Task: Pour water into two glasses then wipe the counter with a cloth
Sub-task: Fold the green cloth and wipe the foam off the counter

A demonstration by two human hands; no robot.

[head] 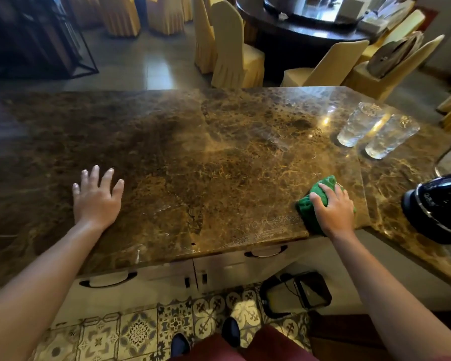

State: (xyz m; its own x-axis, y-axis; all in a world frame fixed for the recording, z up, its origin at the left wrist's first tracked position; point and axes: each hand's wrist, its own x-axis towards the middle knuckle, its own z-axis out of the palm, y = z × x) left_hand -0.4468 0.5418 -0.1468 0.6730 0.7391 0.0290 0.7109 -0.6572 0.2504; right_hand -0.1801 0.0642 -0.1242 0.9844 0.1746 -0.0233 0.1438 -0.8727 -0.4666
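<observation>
Your right hand [333,207] grips the green cloth [315,196], fingers curled over it, pressing it on the counter [219,152] near the front edge, right of centre. Cloth bunches out from under your fingers toward the far and left sides. Your left hand [97,196] lies flat, fingers spread, holding nothing, near the front edge on the left. Two glasses [375,131] with water stand touching at the far right corner, well apart from the cloth.

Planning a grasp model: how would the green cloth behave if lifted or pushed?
Likely floppy: the green cloth is bunched and creased under the right hand. Probably light, since it compresses into a small wad. Pushed, it should slide readily on the polished, glossy counter.
</observation>
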